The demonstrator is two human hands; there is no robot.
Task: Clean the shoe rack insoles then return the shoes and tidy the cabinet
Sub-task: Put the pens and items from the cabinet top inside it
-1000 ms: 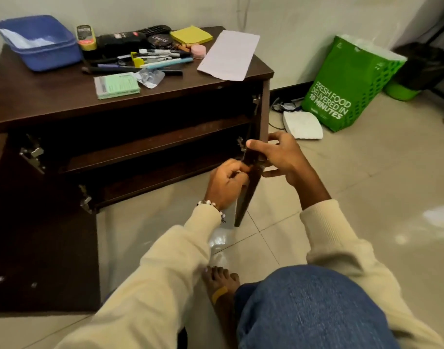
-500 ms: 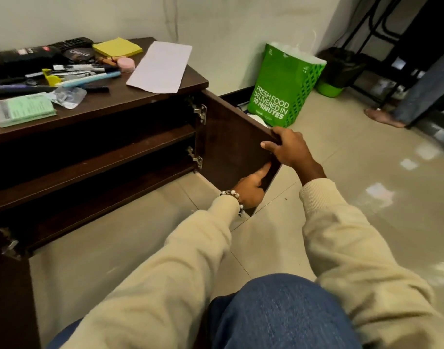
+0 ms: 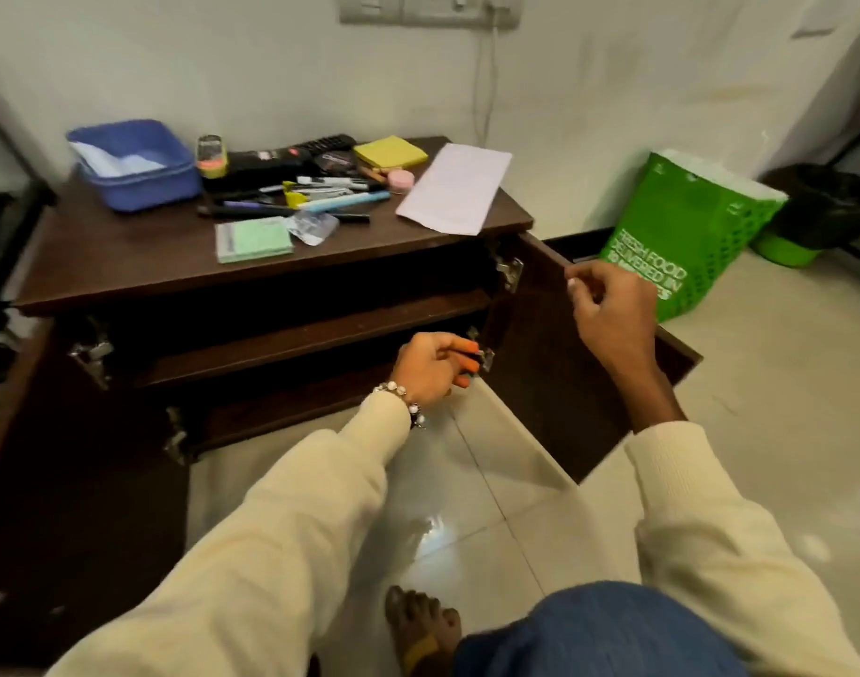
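Observation:
The dark wooden shoe cabinet (image 3: 174,256) stands against the wall with both doors swung open. Its shelves (image 3: 311,334) look dark, and I see no shoes or insoles on them. My left hand (image 3: 433,368) is low at the right door's lower hinge (image 3: 486,356), with its fingers curled around the hinge area. My right hand (image 3: 608,310) hovers at the top edge of the open right door (image 3: 555,398), fingers curled in, thumb and forefinger pinched, with nothing visible in them. The left door (image 3: 76,481) hangs wide open at the left.
The cabinet top holds a blue tub (image 3: 135,163), pens, a remote, a yellow pad (image 3: 389,151), a green pad (image 3: 252,239) and a white sheet (image 3: 455,193). A green bag (image 3: 687,227) stands on the tiled floor at the right, with a dark bin (image 3: 828,202) behind it. My knee and bare foot (image 3: 418,623) are below.
The right door has swung from nearly edge-on to wide open. My left hand moved from the door's lower edge to the lower hinge. My right hand's grip on the door's top edge has loosened.

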